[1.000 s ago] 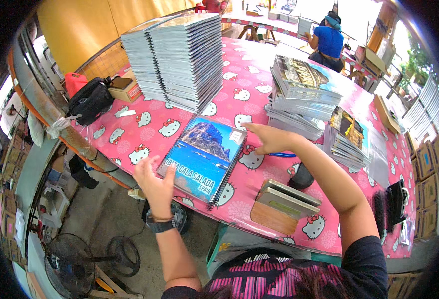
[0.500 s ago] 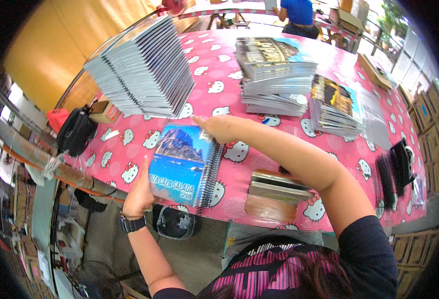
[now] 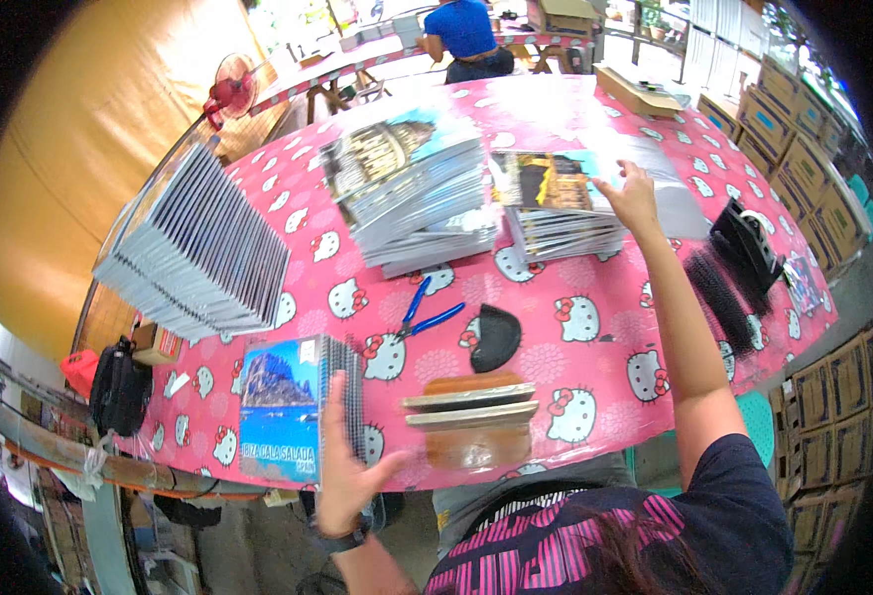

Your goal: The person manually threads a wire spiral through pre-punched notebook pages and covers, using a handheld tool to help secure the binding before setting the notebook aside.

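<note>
A stack of spiral-bound notebooks with a blue sea-and-rock cover sits at the table's near left edge, dark coils along its right side. My left hand is open, fingers spread, beside those coils; whether it touches them I cannot tell. Farther off, my right hand is open at the right edge of a pile of booklets with a yellow-and-dark cover. Its fingers are apart and slightly bent, with nothing visible in them. Between the hands lie blue-handled pliers, a black half-round piece and a brown wooden block with raised bars.
A tall notebook stack stands at left, a leaning booklet pile in the middle. Black coils lie by a black device at right. Cartons line the right side; beyond the table sits a person in blue.
My right hand has left the blue-covered notebooks and reached to the yellow-and-dark pile. My left hand has moved from their left edge to the coil side. The view has swung right, and the pliers now show.
</note>
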Motion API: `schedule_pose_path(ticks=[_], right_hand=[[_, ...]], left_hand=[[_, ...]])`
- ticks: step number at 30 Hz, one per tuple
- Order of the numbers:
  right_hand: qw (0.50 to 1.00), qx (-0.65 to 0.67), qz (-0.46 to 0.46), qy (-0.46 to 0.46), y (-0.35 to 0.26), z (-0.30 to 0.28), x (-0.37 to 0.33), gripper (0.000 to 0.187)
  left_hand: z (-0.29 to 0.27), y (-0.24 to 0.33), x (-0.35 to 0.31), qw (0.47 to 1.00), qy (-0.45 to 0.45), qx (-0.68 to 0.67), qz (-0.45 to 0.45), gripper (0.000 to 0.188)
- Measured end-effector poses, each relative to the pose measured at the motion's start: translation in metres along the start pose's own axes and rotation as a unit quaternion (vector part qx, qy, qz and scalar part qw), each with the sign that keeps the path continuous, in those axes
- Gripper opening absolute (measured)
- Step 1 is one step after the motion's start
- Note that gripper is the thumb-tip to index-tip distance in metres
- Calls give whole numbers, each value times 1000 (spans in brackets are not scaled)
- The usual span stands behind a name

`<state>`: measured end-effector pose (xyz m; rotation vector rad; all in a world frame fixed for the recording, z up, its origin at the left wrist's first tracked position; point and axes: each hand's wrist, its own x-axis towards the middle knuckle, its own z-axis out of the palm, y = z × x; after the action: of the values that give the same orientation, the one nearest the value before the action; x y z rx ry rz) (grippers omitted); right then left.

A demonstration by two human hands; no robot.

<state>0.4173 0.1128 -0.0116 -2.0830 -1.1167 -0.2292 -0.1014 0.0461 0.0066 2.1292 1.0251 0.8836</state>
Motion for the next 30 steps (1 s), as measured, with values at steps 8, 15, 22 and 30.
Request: schedule_pose_path(ticks=[8, 15, 22, 30], right_hand=[[994, 65, 62, -61, 62, 31, 21, 82], [986, 55, 63, -145, 66, 22, 38, 59], [992, -46, -52, 102, 32, 20, -11, 62], [937, 294, 187, -18, 40, 10, -15, 46]], left_hand=[[112, -3, 11, 971, -57, -220, -71, 92], [135, -5, 21, 972, -71, -225, -24, 85], [130, -14, 19, 970, -27, -234, 52, 89], [138, 5, 3, 949, -31, -309, -52, 85]])
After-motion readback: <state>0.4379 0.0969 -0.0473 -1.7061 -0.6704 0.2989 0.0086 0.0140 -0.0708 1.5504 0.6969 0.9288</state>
